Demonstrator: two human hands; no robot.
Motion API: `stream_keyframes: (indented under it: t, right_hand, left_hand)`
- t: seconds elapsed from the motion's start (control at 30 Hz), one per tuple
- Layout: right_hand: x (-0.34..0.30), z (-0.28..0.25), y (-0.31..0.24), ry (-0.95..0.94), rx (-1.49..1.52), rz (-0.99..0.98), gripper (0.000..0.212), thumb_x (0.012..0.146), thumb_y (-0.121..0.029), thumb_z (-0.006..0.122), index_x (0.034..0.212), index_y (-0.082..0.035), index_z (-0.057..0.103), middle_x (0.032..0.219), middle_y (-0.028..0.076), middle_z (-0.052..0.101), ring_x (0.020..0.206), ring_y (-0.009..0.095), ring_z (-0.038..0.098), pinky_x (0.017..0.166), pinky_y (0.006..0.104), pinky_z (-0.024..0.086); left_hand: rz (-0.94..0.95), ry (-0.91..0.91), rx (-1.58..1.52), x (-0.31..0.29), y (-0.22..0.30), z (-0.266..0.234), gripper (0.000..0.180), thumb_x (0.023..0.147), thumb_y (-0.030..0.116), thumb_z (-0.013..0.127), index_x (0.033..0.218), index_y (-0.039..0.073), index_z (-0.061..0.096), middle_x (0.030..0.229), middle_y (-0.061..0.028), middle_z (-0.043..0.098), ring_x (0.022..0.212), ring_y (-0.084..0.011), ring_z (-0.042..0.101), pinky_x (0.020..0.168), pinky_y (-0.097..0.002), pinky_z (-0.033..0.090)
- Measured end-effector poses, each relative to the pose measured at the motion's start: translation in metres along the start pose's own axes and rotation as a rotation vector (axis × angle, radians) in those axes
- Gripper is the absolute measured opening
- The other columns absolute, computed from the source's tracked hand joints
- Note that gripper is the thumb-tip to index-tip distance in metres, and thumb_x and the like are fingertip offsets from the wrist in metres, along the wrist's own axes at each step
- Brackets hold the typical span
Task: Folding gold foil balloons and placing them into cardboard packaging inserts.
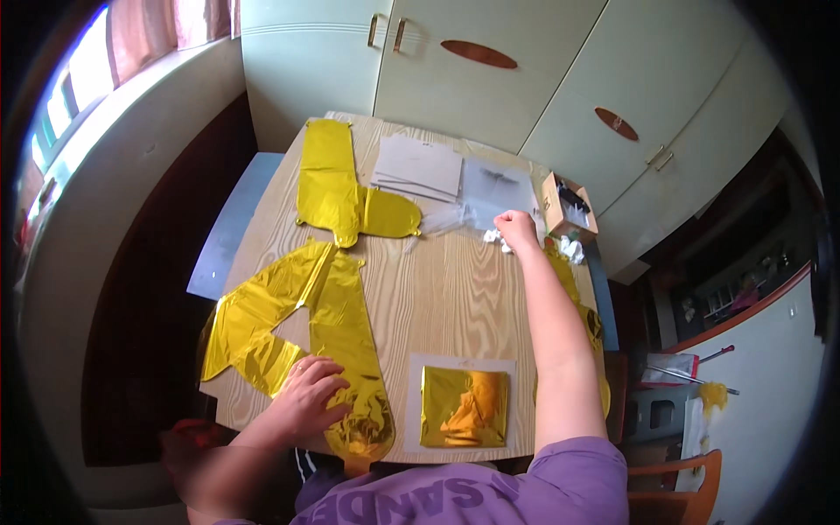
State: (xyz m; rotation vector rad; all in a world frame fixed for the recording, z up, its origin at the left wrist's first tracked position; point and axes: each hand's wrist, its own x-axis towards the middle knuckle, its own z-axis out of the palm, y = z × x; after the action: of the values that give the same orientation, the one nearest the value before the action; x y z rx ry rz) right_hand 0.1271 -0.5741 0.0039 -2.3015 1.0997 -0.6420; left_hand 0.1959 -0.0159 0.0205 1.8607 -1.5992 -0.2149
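My right hand point(516, 229) is stretched out over the far right of the table, its fingers closed; what they hold, if anything, is hidden. White crumpled bits point(493, 237) lie just under and beside it. My left hand point(311, 395) rests at the near edge of a flat gold foil balloon point(337, 311) shaped like an A, fingers apart and slightly bent. Beyond it lies a second flat gold foil balloon point(327, 175), bent in an L shape. Between my arms a folded gold foil square point(464, 406) sits on a pale card point(416, 385).
At the back of the table point(437, 289) are several grey-white cards point(418, 164) and a clear plastic bag point(494, 185). A small wooden box point(569, 206) stands at the right corner, with white crumpled paper point(571, 250) before it. More gold foil point(560, 267) shows behind my right arm.
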Motion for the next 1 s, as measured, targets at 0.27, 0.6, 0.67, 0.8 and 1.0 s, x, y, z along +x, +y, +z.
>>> stream_keyframes:
  t: [0.27, 0.6, 0.67, 0.8, 1.0]
  right_hand:
    - [0.085, 0.034, -0.027, 0.103, -0.064, 0.214, 0.033, 0.073, -0.035, 0.086, 0.085, -0.006, 0.076, 0.087, 0.014, 0.076, 0.085, 0.024, 0.072, 0.082, 0.0364, 0.056]
    - [0.098, 0.022, 0.003, 0.046, -0.347, 0.451, 0.053, 0.072, -0.054, 0.081, 0.11, -0.018, 0.073, 0.122, 0.01, 0.069, 0.112, 0.031, 0.066, 0.096, 0.043, 0.052]
    - [0.106, 0.02, 0.018, 0.038, -0.292, 0.475, 0.045, 0.076, -0.05, 0.079, 0.106, -0.017, 0.075, 0.115, 0.008, 0.073, 0.108, 0.029, 0.068, 0.094, 0.0413, 0.053]
    - [0.107, 0.026, 0.025, 0.095, -0.312, 0.408, 0.033, 0.083, -0.041, 0.076, 0.099, -0.012, 0.076, 0.108, 0.01, 0.075, 0.104, 0.03, 0.07, 0.091, 0.0421, 0.054]
    - [0.117, -0.057, -0.017, 0.426, 0.102, -0.3, 0.031, 0.086, -0.029, 0.073, 0.077, -0.001, 0.065, 0.074, 0.019, 0.068, 0.072, 0.037, 0.068, 0.068, 0.0443, 0.052]
  left_hand:
    - [0.091, 0.057, -0.006, 0.029, -0.007, 0.013, 0.036, 0.074, 0.022, 0.084, 0.106, 0.008, 0.071, 0.119, -0.0134, 0.063, 0.119, -0.0376, 0.058, 0.1, -0.0494, 0.048]
    - [0.054, -0.037, 0.094, 0.038, -0.004, 0.012, 0.038, 0.078, 0.03, 0.08, 0.111, 0.015, 0.07, 0.125, -0.0074, 0.063, 0.123, -0.0306, 0.057, 0.104, -0.0485, 0.044]
    - [0.051, -0.045, 0.107, 0.039, -0.003, 0.013, 0.038, 0.078, 0.031, 0.08, 0.11, 0.015, 0.07, 0.125, -0.007, 0.063, 0.123, -0.0301, 0.057, 0.104, -0.0478, 0.044]
    - [0.056, -0.022, 0.096, 0.038, -0.005, 0.015, 0.039, 0.076, 0.03, 0.081, 0.11, 0.015, 0.07, 0.124, -0.0074, 0.063, 0.123, -0.0307, 0.057, 0.105, -0.0481, 0.044]
    - [0.062, -0.022, 0.021, 0.039, -0.009, 0.018, 0.036, 0.077, 0.029, 0.081, 0.108, 0.014, 0.071, 0.124, -0.0086, 0.064, 0.124, -0.0314, 0.056, 0.106, -0.0491, 0.043]
